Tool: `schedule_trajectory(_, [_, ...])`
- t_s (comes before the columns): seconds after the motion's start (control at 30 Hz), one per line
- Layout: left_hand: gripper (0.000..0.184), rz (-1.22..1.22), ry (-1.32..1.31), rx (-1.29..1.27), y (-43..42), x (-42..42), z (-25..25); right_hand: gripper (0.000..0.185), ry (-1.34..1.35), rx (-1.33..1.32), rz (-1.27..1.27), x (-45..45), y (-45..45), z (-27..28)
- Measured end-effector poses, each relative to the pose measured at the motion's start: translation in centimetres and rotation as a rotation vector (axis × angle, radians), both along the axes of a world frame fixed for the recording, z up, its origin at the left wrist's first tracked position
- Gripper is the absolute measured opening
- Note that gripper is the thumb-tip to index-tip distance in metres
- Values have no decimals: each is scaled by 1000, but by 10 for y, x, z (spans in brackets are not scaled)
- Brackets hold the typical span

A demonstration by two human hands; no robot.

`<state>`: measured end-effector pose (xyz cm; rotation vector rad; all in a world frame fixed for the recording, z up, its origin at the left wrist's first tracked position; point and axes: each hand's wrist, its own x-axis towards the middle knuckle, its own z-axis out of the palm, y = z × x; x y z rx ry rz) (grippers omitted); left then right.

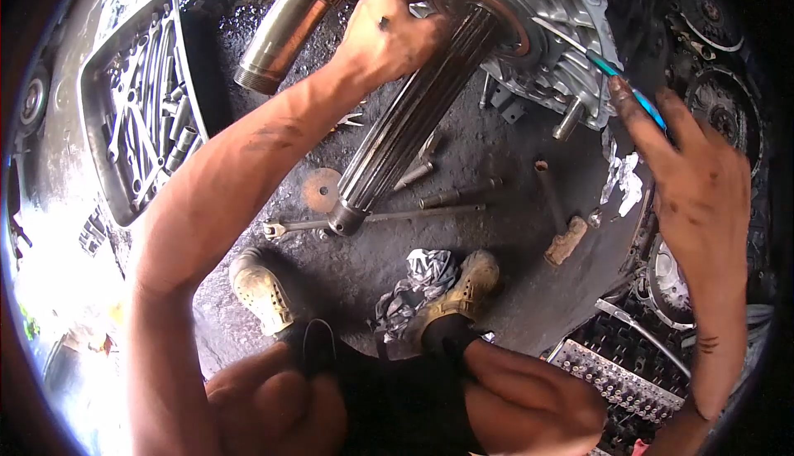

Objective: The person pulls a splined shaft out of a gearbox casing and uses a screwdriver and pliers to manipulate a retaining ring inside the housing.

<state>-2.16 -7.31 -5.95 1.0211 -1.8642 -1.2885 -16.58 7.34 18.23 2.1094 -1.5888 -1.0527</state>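
Note:
My right hand (701, 170) grips a screwdriver (605, 64) by its teal handle. The screwdriver's thin metal blade points left, its tip by the brown-edged ring (519, 32) around the shaft opening. Curled fingers of my left hand (387, 36) rest at the base of a long splined shaft (413, 121); whatever they pinch there is hidden. This shaft sticks out of a grey metal housing (579, 9) and slants down toward me. A second, smooth-ended shaft (281, 34) lies beyond my left wrist.
A tray (89, 117) of wrenches and sockets sits at left. On the oily floor lie a long-handled wrench (389, 218), a round disc (321, 189), a short pipe (547, 187) and a crumpled rag (405, 300) between my shoes. An engine part (616, 377) with rows of holes is at lower right.

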Motion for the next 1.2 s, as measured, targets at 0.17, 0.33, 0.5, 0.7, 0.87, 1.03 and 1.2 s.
schedule_trajectory(0.17, [42,-67,-4,123,-1,6,11,48,-558,238,35,67,56,-18])
schedule_trajectory(0.33, [45,-91,-19,100,-5,8,12,40,-1310,162,-46,133,169,-46])
schedule_trajectory(0.5, [49,-121,-16,93,-7,10,15,33,-1445,329,7,114,182,-48])
schedule_trajectory(0.7, [55,-160,-22,61,-9,11,7,34,-873,469,-73,16,101,-16])
schedule_trajectory(0.87, [60,-193,-44,72,-9,15,6,43,196,358,-471,40,-36,8])
schedule_trajectory(1.03, [62,-173,-63,71,-5,17,26,36,-546,-88,-678,4,61,-49])
schedule_trajectory(1.2, [63,-177,-30,53,-14,10,-14,42,-1666,-615,-1632,18,116,-152])
